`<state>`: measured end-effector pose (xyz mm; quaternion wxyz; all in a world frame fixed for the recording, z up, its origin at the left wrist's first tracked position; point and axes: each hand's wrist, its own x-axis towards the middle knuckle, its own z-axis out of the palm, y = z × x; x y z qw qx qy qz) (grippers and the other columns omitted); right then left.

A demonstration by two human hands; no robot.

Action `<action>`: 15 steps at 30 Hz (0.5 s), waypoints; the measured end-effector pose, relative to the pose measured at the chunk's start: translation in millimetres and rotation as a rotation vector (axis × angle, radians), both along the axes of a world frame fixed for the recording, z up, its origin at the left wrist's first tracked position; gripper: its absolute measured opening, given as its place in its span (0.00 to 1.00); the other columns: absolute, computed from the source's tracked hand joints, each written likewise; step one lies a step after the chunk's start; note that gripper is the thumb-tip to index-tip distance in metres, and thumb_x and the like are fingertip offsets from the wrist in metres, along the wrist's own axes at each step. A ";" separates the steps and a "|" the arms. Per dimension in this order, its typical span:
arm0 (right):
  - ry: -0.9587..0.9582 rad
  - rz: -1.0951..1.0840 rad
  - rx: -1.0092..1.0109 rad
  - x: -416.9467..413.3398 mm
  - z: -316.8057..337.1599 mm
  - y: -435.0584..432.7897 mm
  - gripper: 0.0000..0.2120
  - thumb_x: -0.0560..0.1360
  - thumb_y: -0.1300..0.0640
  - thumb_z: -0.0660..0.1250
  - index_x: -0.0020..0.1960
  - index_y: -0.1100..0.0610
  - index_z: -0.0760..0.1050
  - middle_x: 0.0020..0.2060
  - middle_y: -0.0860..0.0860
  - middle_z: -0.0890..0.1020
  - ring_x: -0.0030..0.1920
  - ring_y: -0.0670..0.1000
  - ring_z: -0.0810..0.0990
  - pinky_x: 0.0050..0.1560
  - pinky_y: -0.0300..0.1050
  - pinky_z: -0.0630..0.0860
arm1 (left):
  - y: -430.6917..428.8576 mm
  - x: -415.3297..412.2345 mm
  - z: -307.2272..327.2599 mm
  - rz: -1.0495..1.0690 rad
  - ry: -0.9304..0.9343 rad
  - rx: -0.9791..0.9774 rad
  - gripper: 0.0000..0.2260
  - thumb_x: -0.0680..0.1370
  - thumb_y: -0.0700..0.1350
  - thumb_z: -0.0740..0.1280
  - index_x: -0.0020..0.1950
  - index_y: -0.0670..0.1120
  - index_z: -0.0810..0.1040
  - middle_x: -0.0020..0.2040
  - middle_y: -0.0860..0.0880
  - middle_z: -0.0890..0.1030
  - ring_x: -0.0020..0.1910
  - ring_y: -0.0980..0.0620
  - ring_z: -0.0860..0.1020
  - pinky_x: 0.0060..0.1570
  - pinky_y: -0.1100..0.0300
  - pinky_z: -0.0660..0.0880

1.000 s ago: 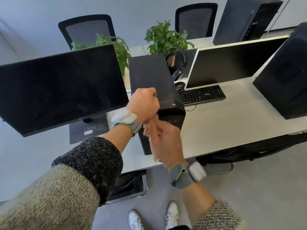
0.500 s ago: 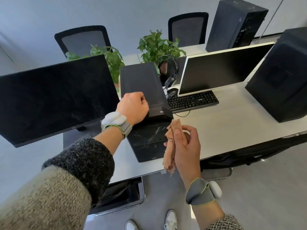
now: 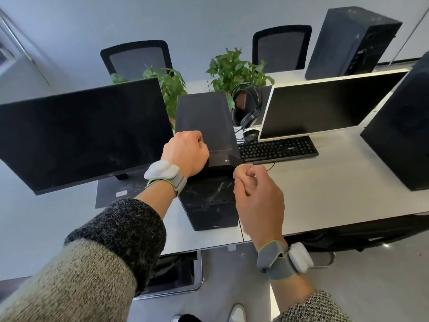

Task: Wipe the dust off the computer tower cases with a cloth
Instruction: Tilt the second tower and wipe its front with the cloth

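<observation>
The middle tower case [image 3: 204, 122] is standing upright on the white desk [image 3: 325, 182], its front face turned to the person and showing pale dust streaks. The left hand [image 3: 185, 152] is resting on the front edge of that tower's top, fingers curled under into a fist and knuckles upward. The right hand [image 3: 257, 198] is hovering just in front of the tower's right front corner, its fingers balled tight against the palm. I cannot tell whether the cloth is bunched inside, since only the back of the hand is facing me. Both wrists are wearing grey bands with white pods.

A dark monitor [image 3: 81, 131] is sitting just left of the middle tower, and a white-framed monitor [image 3: 329, 103] to its right with a black keyboard [image 3: 278, 149] before it. Headphones [image 3: 248, 108] are lying close beside the tower's right side. Two leafy plants [image 3: 234, 68] are growing behind it. A second tower case [image 3: 399, 126] is standing well to the right, and a third tower case [image 3: 348, 40] far behind.
</observation>
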<state>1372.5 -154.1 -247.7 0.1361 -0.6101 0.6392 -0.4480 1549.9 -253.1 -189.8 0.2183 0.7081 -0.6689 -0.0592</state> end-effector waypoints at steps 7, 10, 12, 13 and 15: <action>-0.002 0.002 -0.012 1.5 -9.7 -13.4 0.10 0.81 0.46 0.70 0.51 0.48 0.71 0.37 0.43 0.78 0.37 0.49 0.77 0.38 0.52 0.80 | 1.7 0.8 -0.2 -0.005 -0.005 0.002 0.10 0.79 0.46 0.60 0.46 0.49 0.81 0.41 0.49 0.80 0.40 0.43 0.77 0.39 0.53 0.72; -0.172 -0.026 0.135 -15.1 -21.8 -6.6 0.09 0.81 0.44 0.69 0.52 0.46 0.71 0.38 0.42 0.80 0.39 0.48 0.80 0.44 0.53 0.82 | 2.3 1.6 -0.6 0.003 -0.017 -0.006 0.09 0.79 0.46 0.61 0.45 0.48 0.81 0.40 0.49 0.80 0.39 0.43 0.77 0.38 0.53 0.73; -0.247 -0.023 0.166 -18.7 -22.6 -1.3 0.08 0.81 0.46 0.69 0.52 0.48 0.73 0.38 0.42 0.80 0.40 0.45 0.80 0.43 0.46 0.81 | 2.0 0.9 -1.4 0.004 -0.014 -0.002 0.09 0.78 0.46 0.60 0.45 0.48 0.80 0.39 0.49 0.80 0.39 0.42 0.78 0.39 0.52 0.76; -0.288 -0.012 0.160 -16.8 -20.5 1.8 0.08 0.82 0.46 0.70 0.52 0.49 0.73 0.38 0.43 0.80 0.40 0.44 0.80 0.41 0.41 0.78 | 2.4 0.5 -1.6 0.006 -0.014 -0.001 0.09 0.78 0.46 0.60 0.44 0.49 0.80 0.40 0.49 0.80 0.39 0.42 0.78 0.40 0.51 0.77; -0.354 0.013 0.146 -9.4 -17.4 6.9 0.09 0.83 0.47 0.69 0.52 0.51 0.75 0.38 0.43 0.81 0.41 0.42 0.80 0.40 0.35 0.75 | 2.6 0.1 -1.1 0.015 -0.016 -0.003 0.09 0.78 0.46 0.60 0.45 0.49 0.80 0.40 0.48 0.80 0.40 0.41 0.78 0.41 0.50 0.78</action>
